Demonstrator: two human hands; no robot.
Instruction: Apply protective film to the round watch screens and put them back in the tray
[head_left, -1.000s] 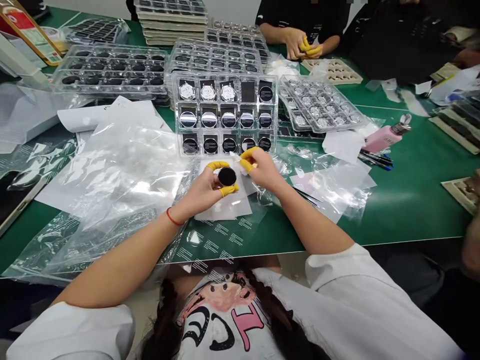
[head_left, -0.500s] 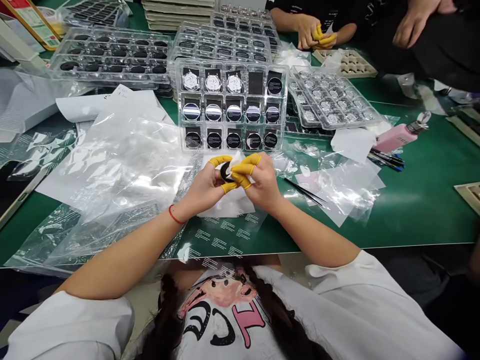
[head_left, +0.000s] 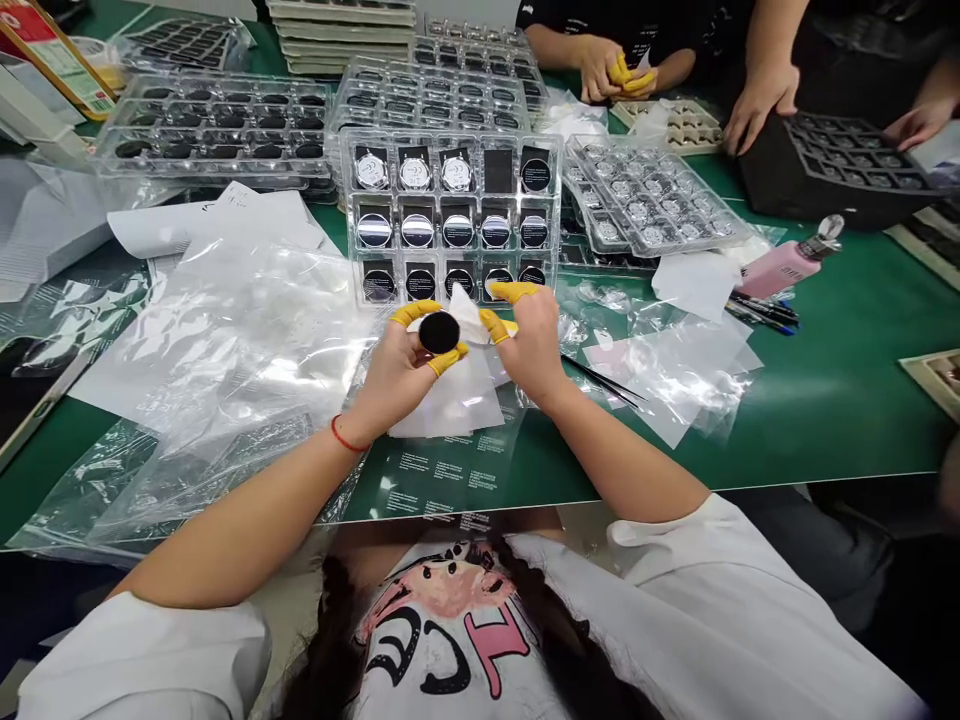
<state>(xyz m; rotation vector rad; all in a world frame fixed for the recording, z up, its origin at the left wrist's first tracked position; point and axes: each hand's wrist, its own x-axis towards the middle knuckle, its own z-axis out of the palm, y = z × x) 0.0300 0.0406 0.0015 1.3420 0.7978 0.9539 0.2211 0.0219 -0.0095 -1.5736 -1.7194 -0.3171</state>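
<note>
Clear plastic tray — front edge just beyond the hands; left hand gripping round black disc, right hand pinching white wipe.

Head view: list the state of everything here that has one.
Left hand: gripping the black disc by its edge.
Black disc: held up, flat face showing.
Right hand: raised, next to the white sheet.
White sheet: corner sticking up between the hands.
Clear tray: rows of round discs, one top slot without one.
Pink bottle: lying on its side.
Tweezers: lying on the green mat.
</note>
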